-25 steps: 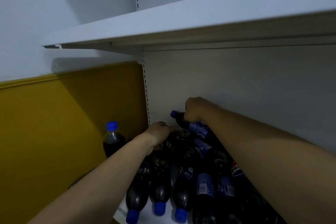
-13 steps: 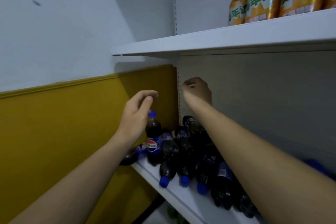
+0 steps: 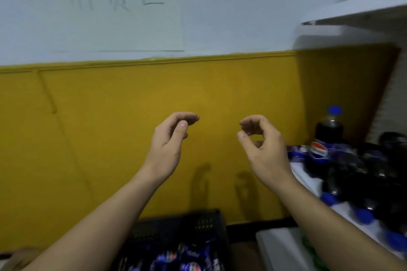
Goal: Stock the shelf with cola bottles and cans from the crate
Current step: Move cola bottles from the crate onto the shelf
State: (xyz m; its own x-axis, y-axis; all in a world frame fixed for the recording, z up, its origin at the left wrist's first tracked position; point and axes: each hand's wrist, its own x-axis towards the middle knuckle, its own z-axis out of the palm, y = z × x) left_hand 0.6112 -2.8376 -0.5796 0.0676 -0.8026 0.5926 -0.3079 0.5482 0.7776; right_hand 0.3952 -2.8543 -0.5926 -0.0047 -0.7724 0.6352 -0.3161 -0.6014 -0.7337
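Head cam: L hand (image 3: 168, 145) & R hand (image 3: 262, 147) raised, fingers loosely curled, empty.

A white sheet of paper (image 3: 123, 13) with handwritten grey characters hangs on the pale wall (image 3: 242, 6) above a mustard-yellow lower panel (image 3: 132, 105)

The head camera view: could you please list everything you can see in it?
Upright cola bottle: one, dark with blue cap, left end of shelf.
Lying cola bottles: several, dark, blue caps, piled on shelf; count unclear.
Shelf: one, white, right.
Upper shelf: one, white, top right.
Crate: one, black, bottom centre, blue packs inside.
Wall: white above, yellow below.
Sign: one, white, handwritten.
Left hand: empty, loosely curled.
Right hand: empty, loosely curled.
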